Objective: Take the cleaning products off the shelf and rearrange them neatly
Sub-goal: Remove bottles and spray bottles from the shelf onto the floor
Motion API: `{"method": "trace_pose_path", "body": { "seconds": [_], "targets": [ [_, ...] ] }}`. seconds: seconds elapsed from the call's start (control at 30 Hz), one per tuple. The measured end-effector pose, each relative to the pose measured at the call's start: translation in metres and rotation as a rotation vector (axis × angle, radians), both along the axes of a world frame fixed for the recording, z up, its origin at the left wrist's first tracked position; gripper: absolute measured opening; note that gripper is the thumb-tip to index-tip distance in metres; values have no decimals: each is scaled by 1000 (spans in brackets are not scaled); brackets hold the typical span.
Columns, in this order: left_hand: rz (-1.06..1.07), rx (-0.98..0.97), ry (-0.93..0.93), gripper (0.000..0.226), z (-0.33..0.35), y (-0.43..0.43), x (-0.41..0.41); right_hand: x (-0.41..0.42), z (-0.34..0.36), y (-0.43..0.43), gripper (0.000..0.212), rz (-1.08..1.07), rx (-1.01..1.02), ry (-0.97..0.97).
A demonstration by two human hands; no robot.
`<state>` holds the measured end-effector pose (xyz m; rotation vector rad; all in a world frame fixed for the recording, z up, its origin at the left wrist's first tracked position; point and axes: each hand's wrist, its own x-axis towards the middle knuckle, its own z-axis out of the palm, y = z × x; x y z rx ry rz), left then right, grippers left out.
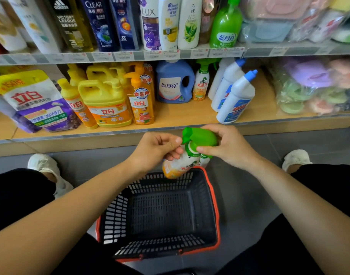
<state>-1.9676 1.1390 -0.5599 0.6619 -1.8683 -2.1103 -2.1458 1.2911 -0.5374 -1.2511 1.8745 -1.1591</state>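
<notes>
Holding: I have a spray bottle [180, 165] in both hands, tilted, its base hanging over the far rim of the basket [214, 195] on the floor, below the shelf [180, 114].
Left grip: my left hand [156, 149] pinches the bottle's shoulder just under the collar, with thumb and fingers curled in.
Right grip: my right hand [229, 145] is wrapped over the green trigger head [200, 136], thumb against the collar.
Second bottle: another green collar and white body [205, 158] shows just behind the first one. I cannot tell whether my right hand carries it too.
Weight: I judge it light to middling, being small, rigid plastic with liquid that will slosh as it tips.
Surface: the printed sleeve looks glossy, so probably slick in a loose pinch.
Weak point: the trigger head. Lifting by it risks squeezing out spray or loosening the collar.
Best hold: around the neck and shoulder, where the body narrows, keeping it upright.
Neighbour: a matching sprayer [201, 84] stands on the shelf beside the blue jug [174, 82].
</notes>
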Motion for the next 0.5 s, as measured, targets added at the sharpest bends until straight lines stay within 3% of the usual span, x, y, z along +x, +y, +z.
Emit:
{"method": "trace_pose_path", "body": {
  "seconds": [0.23, 0.33, 0.5],
  "targets": [
    [62, -238, -147, 12, -24, -37, -18, -46, 17, 2, 25, -172, -4, 237],
    [-8, -432, -252, 9, -47, -45, -35, -65, 18, 10, 24, -229, 15, 267],
    [-176, -784, -404, 27, -89, -56, -62, -92, 0, 17, 26, -308, 115, 381]
  ]
}}
